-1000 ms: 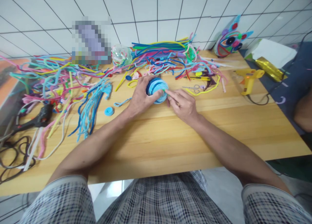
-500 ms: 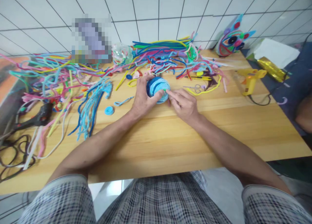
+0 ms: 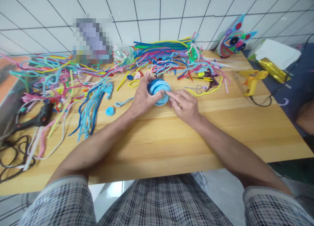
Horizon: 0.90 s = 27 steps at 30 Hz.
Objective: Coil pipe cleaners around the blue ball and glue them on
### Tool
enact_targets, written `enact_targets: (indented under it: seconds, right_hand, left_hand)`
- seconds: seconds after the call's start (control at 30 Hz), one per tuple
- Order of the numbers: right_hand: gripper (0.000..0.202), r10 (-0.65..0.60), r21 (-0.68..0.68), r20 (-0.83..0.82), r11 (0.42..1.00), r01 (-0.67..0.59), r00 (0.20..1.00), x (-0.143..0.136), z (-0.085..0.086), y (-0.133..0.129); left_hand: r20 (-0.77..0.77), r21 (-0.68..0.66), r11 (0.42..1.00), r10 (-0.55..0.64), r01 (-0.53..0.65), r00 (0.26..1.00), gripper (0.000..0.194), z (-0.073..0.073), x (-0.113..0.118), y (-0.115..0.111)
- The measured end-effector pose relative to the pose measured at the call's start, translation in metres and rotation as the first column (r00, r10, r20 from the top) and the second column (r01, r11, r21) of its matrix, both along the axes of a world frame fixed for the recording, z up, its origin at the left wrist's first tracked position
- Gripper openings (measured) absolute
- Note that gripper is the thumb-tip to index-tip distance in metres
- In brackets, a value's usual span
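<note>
A round piece of coiled blue pipe cleaners [image 3: 159,87], dark blue at one side and light blue over the rest, is between my hands above the table's middle. My left hand [image 3: 144,96] is wrapped round its left side, thumb on the front. From the right, my right hand [image 3: 184,105] reaches its index fingertip to the piece beside my left thumb; its other fingers are curled in. Whether a small item is under that fingertip cannot be made out. A small light-blue coil [image 3: 110,111] lies left of my hands, near a bent blue strand [image 3: 124,102].
Light and dark blue strands [image 3: 89,108] and a black glue gun [image 3: 40,116] with cables lie left. Pipe cleaners [image 3: 166,52] line the back. Scissors [image 3: 197,88], a yellow cutter [image 3: 202,78], a yellow glue gun [image 3: 252,82] and a colourful mask [image 3: 233,41] are right. Someone's arm [image 3: 305,116] shows far right.
The blue piece has turned or tilted slightly in my left hand. The green spot beside my left thumb is less visible. My right index finger stays at the piece.
</note>
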State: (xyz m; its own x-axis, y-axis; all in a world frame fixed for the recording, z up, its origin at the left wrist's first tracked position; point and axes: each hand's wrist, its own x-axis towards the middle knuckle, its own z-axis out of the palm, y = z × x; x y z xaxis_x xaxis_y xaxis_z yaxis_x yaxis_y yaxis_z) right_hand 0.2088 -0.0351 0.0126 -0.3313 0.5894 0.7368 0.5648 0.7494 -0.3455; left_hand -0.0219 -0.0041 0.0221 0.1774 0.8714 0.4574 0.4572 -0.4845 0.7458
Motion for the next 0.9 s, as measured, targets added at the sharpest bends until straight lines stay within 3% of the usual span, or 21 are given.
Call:
enact_targets:
  seconds: [0.3,0.63,0.9]
  right_hand:
    - [0.040,-0.014,0.034,-0.003,0.999,0.014,1.000,0.001,-0.001,0.002]
    - [0.041,0.008,0.071,0.000,0.997,-0.008,1.000,0.001,-0.003,0.003]
    - [0.036,0.022,0.032,-0.009,0.999,-0.022,1.000,0.000,-0.002,0.000]
  left_hand:
    - [0.014,0.078,0.991,0.107,-0.108,0.994,0.067,-0.007,0.003,-0.002]
    - [0.022,0.055,0.992,0.110,-0.111,0.994,0.068,-0.011,0.007,-0.007]
    - [-0.108,-0.005,1.000,-0.013,0.012,0.994,0.073,0.008,-0.001,0.002]
